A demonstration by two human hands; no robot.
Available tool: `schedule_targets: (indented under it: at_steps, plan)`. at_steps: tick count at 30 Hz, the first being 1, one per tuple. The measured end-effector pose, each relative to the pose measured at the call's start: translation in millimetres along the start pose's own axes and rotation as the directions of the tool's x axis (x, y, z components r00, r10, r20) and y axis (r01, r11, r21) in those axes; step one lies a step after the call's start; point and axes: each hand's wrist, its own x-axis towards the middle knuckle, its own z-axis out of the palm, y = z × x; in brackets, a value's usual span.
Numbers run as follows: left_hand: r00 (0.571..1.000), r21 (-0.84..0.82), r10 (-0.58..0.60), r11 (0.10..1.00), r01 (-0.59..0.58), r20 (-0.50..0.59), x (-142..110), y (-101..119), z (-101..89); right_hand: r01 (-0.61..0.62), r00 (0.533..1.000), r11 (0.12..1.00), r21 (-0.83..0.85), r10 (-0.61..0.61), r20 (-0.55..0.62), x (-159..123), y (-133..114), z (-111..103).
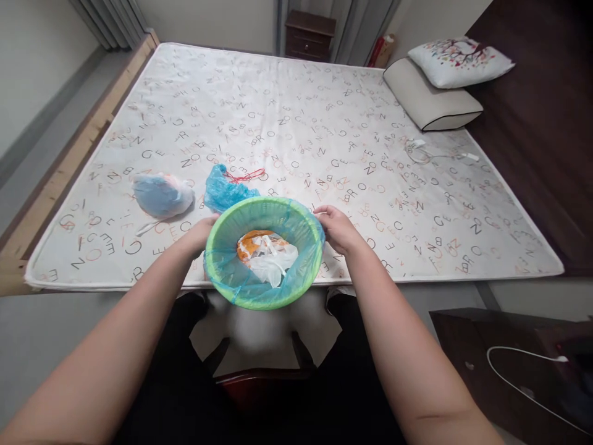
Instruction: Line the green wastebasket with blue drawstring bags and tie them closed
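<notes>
A round green trash bin (221, 290), lined with a thin blue plastic bag (306, 256), is at the near edge of the mattress, its mouth facing up toward me. Inside lie crumpled white and orange plastic bags (271, 259). My left hand (204, 235) grips the bin's left side, its fingers mostly hidden behind the rim. On the right side, my right hand (334, 228) holds the rim and the liner's edge with bent fingers. Just behind the bin is a crumpled blue plastic bag (225, 190) with red string (248, 177).
Left on the letter-print mattress (296, 111) sits a tied, filled plastic bag (162, 194). A white cable (417, 151) lies at the right, near a cushion (430, 99) and a printed pillow (458, 62). A wooden chair (264, 377) is between my legs.
</notes>
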Motion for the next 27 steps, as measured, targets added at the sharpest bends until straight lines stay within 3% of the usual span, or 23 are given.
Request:
schedule_targets:
  at_steps: [2, 5, 9, 11, 15, 19, 27]
  plan:
    - [0.994, -0.119, -0.062, 0.992, 0.051, -0.093, 3.1, 3.4, 0.1, 0.073, 0.997, 0.991, 0.115, -0.072, -0.016, 1.2, -3.0, -1.4]
    - [0.938, -0.175, 0.003, 0.982, -0.068, -0.348, 3.5, 13.0, -0.1, 0.171, 0.984, 0.963, 0.209, -0.179, 0.021, -1.1, -8.8, -2.2]
    - [0.798, 0.161, 0.271, 0.962, -0.218, -0.539, -8.6, 26.1, 1.0, 0.29, 0.955, 0.936, 0.201, -0.298, 0.01, -7.2, -17.5, 0.0]
    - [0.765, 0.325, 0.384, 0.915, -0.239, -0.517, -17.2, 29.7, 4.1, 0.334, 0.941, 0.929, 0.162, -0.339, 0.005, -8.5, -21.0, 2.8]
    - [0.784, 0.493, 0.501, 0.819, -0.293, -0.366, -29.6, 31.6, 15.0, 0.446, 0.894, 0.895, 0.0, -0.445, -0.044, -6.3, -22.1, 12.5]
    - [0.802, 0.561, 0.54, 0.759, -0.332, -0.256, -33.9, 32.3, 24.1, 0.519, 0.839, 0.841, -0.15, -0.535, -0.101, -6.1, -17.6, 25.7]
    - [0.788, 0.588, 0.568, 0.73, -0.348, -0.238, -30.1, 29.9, 26.8, 0.635, 0.636, 0.624, -0.455, -0.757, -0.15, -16.8, -10.2, 45.6]
